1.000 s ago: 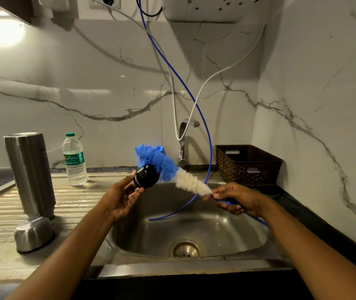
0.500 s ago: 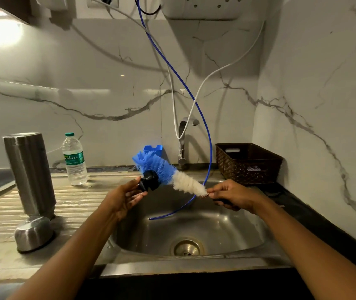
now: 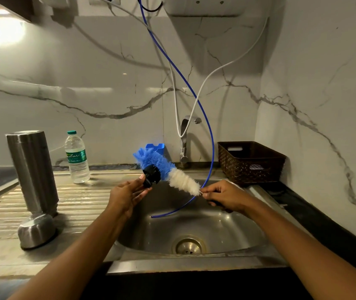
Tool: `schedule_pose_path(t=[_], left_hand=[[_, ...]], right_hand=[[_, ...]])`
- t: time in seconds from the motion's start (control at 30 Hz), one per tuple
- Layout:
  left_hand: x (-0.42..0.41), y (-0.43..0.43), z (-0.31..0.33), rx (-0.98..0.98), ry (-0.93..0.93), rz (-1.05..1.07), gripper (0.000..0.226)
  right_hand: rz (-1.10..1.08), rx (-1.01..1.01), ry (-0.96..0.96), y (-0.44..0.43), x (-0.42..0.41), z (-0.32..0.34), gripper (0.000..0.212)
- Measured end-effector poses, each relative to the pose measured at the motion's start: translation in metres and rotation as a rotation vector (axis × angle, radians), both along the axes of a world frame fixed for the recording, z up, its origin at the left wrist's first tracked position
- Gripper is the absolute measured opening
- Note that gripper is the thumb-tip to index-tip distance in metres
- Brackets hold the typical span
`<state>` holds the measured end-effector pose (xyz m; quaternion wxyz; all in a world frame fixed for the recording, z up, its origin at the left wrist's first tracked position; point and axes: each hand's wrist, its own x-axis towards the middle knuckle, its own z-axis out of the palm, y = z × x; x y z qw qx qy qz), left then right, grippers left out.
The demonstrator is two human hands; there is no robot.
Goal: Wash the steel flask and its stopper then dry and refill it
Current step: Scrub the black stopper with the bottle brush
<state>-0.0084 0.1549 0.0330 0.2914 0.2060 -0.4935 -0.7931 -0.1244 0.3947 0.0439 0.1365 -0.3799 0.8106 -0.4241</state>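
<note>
Stopper-scrubbing step: my left hand (image 3: pixel 127 195) pinches the stopper (image 3: pixel 151 176) over the sink (image 3: pixel 226 230), right hand (image 3: pixel 222 197) grips the bottle brush (image 3: pixel 170 173) against it. Steel flask (image 3: pixel 32 169) stands at nine o'clock; next, I reckon, rinsing.

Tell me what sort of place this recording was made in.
Most likely a home kitchen, at the washing-up spot: a steel sink with a ribbed drainboard, a tap against the marble-look wall, and a bottle brush held against a stopper over the sink.
</note>
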Motion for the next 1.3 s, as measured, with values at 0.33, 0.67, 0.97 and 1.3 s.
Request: schedule_pose_path(t=[0.33, 0.67, 0.97, 1.3], left_hand=[[-0.002, -0.002, -0.003, -0.078, 0.060, 0.061, 0.010], [-0.003, 0.001, -0.001, -0.064, 0.103, 0.116, 0.006], [-0.003, -0.002, -0.003, -0.039, 0.160, 0.036, 0.006], [-0.002, -0.005, -0.004, -0.090, 0.213, -0.016, 0.014]], right_hand=[[-0.019, -0.003, 0.033, -0.004, 0.004, 0.001, 0.023], [0.010, -0.054, -0.046, -0.002, 0.004, 0.005, 0.015], [0.054, -0.067, -0.229, 0.002, 0.003, 0.006, 0.022], [0.087, -0.212, -0.347, 0.001, 0.004, 0.009, 0.026]])
